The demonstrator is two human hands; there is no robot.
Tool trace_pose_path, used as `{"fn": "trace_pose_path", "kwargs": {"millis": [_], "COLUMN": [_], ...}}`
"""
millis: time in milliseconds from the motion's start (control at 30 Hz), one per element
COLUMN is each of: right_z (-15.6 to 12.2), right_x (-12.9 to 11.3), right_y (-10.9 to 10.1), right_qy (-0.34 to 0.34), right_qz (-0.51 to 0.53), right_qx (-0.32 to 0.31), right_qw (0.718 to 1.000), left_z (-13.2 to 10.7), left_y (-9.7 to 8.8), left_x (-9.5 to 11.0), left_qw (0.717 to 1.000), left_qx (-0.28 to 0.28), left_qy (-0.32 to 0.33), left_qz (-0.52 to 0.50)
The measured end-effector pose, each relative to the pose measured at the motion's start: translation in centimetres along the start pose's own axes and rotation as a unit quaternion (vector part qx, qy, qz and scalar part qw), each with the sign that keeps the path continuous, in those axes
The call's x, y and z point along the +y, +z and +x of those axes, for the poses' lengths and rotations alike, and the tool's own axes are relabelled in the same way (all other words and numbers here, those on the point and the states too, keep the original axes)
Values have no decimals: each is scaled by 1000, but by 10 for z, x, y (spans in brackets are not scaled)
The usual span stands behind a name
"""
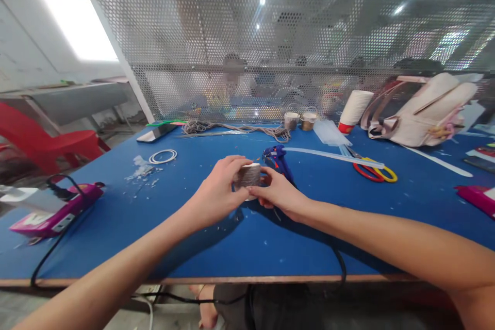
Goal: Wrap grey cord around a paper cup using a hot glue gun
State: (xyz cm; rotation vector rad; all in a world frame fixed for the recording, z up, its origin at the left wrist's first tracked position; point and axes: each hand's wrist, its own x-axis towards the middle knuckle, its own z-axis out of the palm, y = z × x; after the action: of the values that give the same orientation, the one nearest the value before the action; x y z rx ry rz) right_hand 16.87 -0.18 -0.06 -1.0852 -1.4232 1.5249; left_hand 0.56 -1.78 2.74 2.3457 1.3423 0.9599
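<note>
Between my two hands is a small paper cup (249,175) wrapped in grey cord, held just above the blue table. My left hand (220,185) grips its left side, thumb across the front. On the other side my right hand (282,193) pinches at the cup's wall, and a short grey cord end (277,214) hangs below its fingers. Right behind that hand lies a blue hot glue gun (279,160) with a long clear glue stick (334,157) in its rear. The cup's far side is hidden.
Scissors (373,169), glue sticks in a bag (330,133), stacked paper cups (355,108) and a pale backpack (429,111) stand at right. Grey cord (235,128) and two wrapped cups (299,120) lie along the mesh panel (185,36). A pink power strip (64,211) sits left.
</note>
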Motion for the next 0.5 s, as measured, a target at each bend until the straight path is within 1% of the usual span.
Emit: {"fn": "trace_pose_path", "kwargs": {"millis": [100, 267, 333, 400, 500], "right_z": [2, -2, -5, -9, -13], "right_x": [2, 1, 1, 2, 4], "right_y": [-4, -7, -8, -10, -15], "right_qy": [-1, 3, 13, 33, 46], "right_qz": [27, 107, 121, 118, 66], "right_qx": [-13, -49, -41, -19, 18], "right_qw": [1000, 993, 992, 992, 997], "left_z": [1, 3, 3, 2, -2], "left_y": [5, 4, 4, 5, 6], "left_x": [-6, -10, -13, -16, -19], "left_qw": [999, 999, 999, 1000, 1000], "left_qx": [-33, -37, -25, -10, -1], "left_qy": [14, 21, 14, 3, -1], "left_qz": [8, 13, 15, 17, 9]}}
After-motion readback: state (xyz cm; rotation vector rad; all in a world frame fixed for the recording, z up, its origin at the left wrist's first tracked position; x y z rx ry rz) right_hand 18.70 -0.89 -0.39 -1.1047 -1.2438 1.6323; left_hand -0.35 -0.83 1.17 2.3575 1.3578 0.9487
